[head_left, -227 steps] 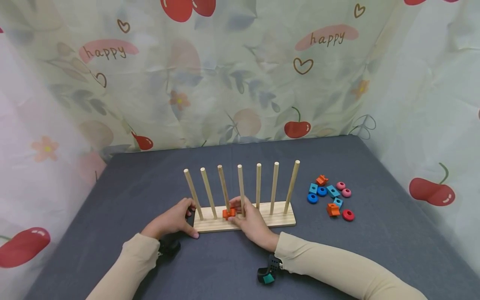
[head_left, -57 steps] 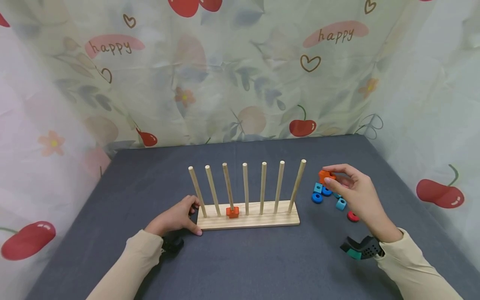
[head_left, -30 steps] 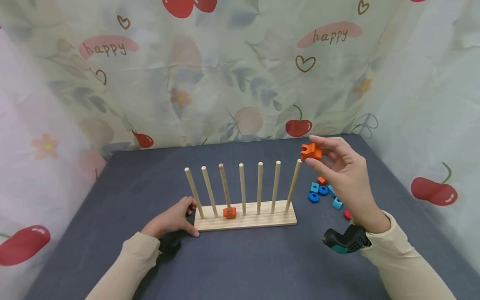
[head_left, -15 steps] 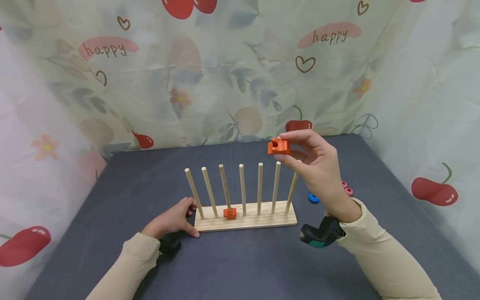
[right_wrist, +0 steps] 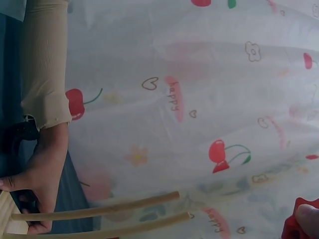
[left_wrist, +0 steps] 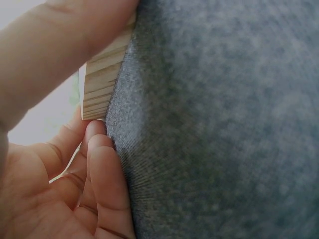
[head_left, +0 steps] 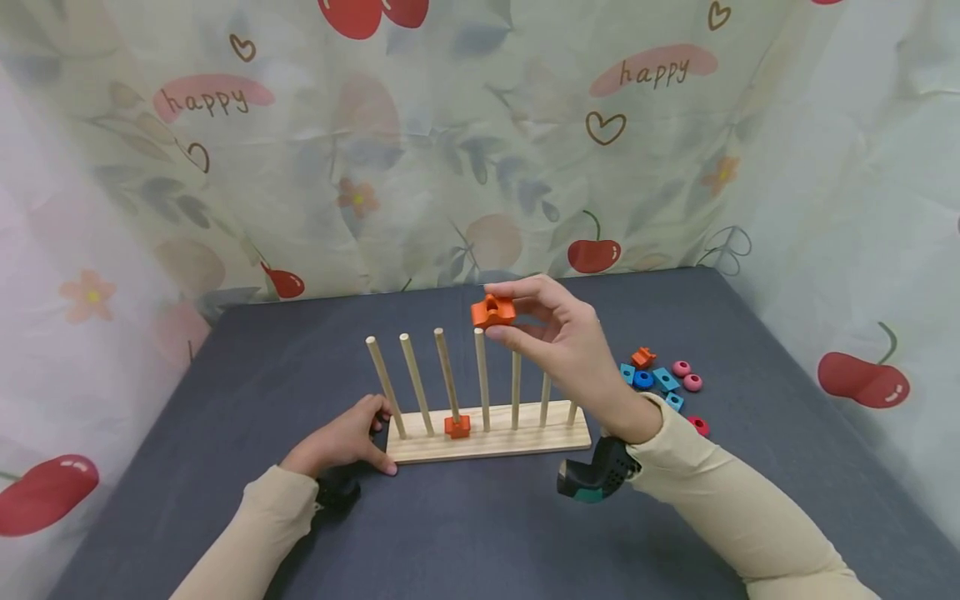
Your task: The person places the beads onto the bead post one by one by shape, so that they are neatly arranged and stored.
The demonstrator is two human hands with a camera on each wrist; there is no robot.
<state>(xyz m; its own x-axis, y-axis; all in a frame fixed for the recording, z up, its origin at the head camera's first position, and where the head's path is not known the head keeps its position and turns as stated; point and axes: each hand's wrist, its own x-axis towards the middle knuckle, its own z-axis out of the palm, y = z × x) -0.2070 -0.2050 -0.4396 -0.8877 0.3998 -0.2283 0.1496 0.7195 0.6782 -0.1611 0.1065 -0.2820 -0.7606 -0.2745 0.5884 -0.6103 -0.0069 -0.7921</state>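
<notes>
My right hand (head_left: 558, 333) pinches an orange notched block (head_left: 492, 312) between thumb and fingers, its hole visible. The block is held right at the top of the fourth peg (head_left: 482, 375) from the left. In the right wrist view, part of the same block (right_wrist: 293, 225) shows at the lower right corner. A wooden peg board (head_left: 487, 447) carries a row of several upright pegs. Another orange block (head_left: 457, 427) sits at the foot of the third peg. My left hand (head_left: 345, 437) grips the board's left end, thumb at the front corner; the left wrist view shows the end grain (left_wrist: 102, 89).
Right of the board lie loose pieces: an orange block (head_left: 642, 358), pink rings (head_left: 692, 382), light blue blocks (head_left: 665, 380), a blue ring (head_left: 642, 381) and a red ring (head_left: 698, 426). A printed curtain (head_left: 420, 167) hangs behind the dark table (head_left: 465, 533).
My right hand let go of the block on the third peg, took another orange block from the loose pieces and carried it left to the fourth peg's top. My left hand stayed put.
</notes>
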